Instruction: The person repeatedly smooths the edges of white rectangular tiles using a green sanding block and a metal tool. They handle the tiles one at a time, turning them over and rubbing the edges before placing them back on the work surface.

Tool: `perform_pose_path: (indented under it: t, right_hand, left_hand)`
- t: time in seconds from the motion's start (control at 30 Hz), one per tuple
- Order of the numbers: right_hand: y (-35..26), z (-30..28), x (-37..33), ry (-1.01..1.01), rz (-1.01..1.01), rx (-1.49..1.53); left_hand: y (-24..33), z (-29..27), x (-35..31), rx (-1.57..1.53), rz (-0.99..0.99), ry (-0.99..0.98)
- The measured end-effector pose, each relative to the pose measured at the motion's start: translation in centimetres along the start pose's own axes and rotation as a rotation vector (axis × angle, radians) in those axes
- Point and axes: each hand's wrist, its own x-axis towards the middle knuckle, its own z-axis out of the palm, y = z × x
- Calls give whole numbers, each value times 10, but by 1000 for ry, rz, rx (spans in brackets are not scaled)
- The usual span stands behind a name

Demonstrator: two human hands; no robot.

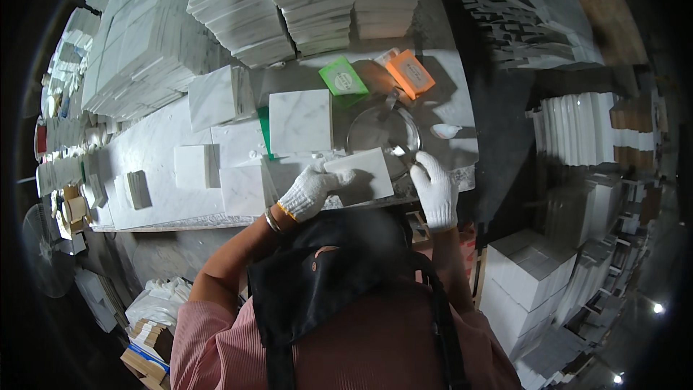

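My left hand, in a white knit glove, grips the left end of a white marble tile, which lies tilted near the table's front edge. My right hand, gloved the same way, is closed at the tile's right, its fingertips pinched together by the near rim of a round shiny-rimmed dish. Whatever is in that pinch is too small to make out. Behind the held tile sits a short stack of square marble tiles, with a green strip at its left side.
A green box and an orange box stand behind the dish, and a small white scoop-like piece lies to its right. Tall tile stacks line the table's back. Smaller tile stacks are at left; white cartons stand at lower right.
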Motion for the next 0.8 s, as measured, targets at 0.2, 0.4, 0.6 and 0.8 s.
perform_pose_path:
  t: [0.2, 0.4, 0.6, 0.8]
  right_hand:
    - [-1, -16, 30, 3, 28, 133]
    - [4, -6, 43, -222, 162, 290]
    - [-22, -27, 38, -264, 415, 505]
    - [-48, -43, 29, -226, 392, 549]
  left_hand:
    - [-9, -5, 1, -75, 15, 34]
    - [-17, -12, 6, -40, 5, 18]
    - [-24, -16, 7, 29, -2, 70]
    - [-13, -7, 5, -56, -48, 72]
